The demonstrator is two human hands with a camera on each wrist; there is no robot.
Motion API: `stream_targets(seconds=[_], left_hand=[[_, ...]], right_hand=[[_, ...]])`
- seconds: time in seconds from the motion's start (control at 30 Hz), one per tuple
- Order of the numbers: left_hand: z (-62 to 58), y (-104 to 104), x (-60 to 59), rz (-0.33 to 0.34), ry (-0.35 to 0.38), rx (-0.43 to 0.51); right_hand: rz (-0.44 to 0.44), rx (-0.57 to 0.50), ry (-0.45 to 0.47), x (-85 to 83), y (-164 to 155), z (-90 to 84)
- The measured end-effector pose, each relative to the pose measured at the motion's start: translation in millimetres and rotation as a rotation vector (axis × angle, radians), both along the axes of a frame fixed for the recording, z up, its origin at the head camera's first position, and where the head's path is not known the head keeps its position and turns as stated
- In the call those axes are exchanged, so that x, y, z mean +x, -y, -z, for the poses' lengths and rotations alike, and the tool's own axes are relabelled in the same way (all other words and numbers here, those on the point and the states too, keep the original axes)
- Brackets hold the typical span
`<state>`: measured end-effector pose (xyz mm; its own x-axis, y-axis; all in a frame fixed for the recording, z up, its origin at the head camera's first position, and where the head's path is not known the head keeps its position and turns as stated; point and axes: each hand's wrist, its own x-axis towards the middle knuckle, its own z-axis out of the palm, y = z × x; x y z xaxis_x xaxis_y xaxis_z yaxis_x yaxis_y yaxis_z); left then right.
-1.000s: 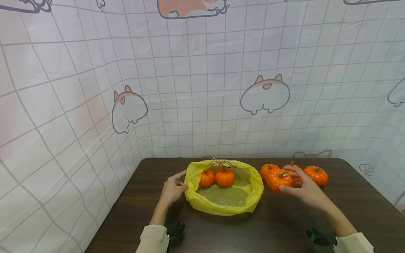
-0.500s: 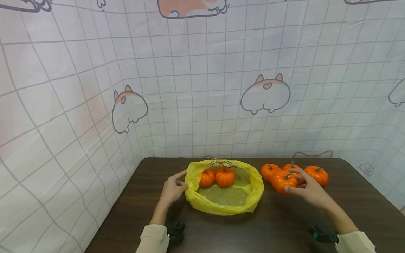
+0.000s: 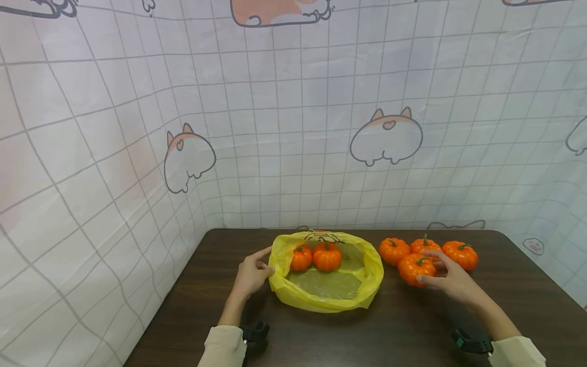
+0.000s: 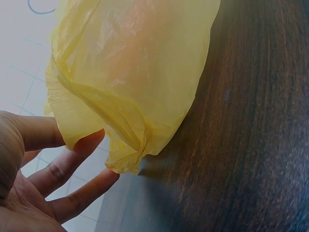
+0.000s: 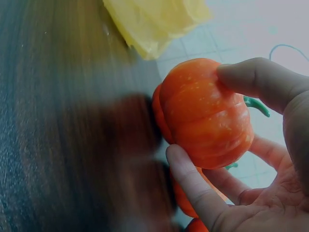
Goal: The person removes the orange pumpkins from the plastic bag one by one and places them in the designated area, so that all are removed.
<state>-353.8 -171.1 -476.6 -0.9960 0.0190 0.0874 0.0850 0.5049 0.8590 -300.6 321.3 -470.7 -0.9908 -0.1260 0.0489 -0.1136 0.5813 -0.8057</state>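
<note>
two small pumpkins (image 3: pixel 316 256) already sit in the yellow bag (image 3: pixel 326 300) at 12 o'clock. the right hand (image 3: pixel 451 282) grasps a third pumpkin (image 3: pixel 415 267) at 2 o'clock, three more behind it. the left hand (image 3: pixel 251 275) pinches the bag's rim.

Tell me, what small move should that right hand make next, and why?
Probably lift the pumpkin toward the bag. The right hand already grips it, two pumpkins already lie inside, and the left hand holds the bag's rim open.
</note>
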Motion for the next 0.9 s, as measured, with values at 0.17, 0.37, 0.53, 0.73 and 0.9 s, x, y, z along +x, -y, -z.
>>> stream_targets(seconds=[0.17, 0.37, 0.53, 0.73, 0.9], left_hand=[[-0.1, -0.1, -0.3, -0.006, 0.001, -0.003], [1.0, -0.1, 0.0, -0.002, 0.001, -0.002], [1.5, -0.5, 0.2, 0.002, 0.001, 0.002], [0.6, -0.3, -0.1, 0.000, -0.006, 0.007], [0.1, -1.6, -0.1, 0.000, -0.005, 0.001]], right_hand=[[-0.015, -0.054, 0.015, -1.5, -1.4, 4.5], [-0.026, -0.098, 0.045, -2.2, -3.4, 9.0], [-0.022, -0.106, 0.058, -0.9, -4.4, 11.6], [-0.016, -0.105, 0.066, -1.4, -3.9, 13.4], [-0.017, -0.100, 0.066, -3.1, -5.7, 14.8]])
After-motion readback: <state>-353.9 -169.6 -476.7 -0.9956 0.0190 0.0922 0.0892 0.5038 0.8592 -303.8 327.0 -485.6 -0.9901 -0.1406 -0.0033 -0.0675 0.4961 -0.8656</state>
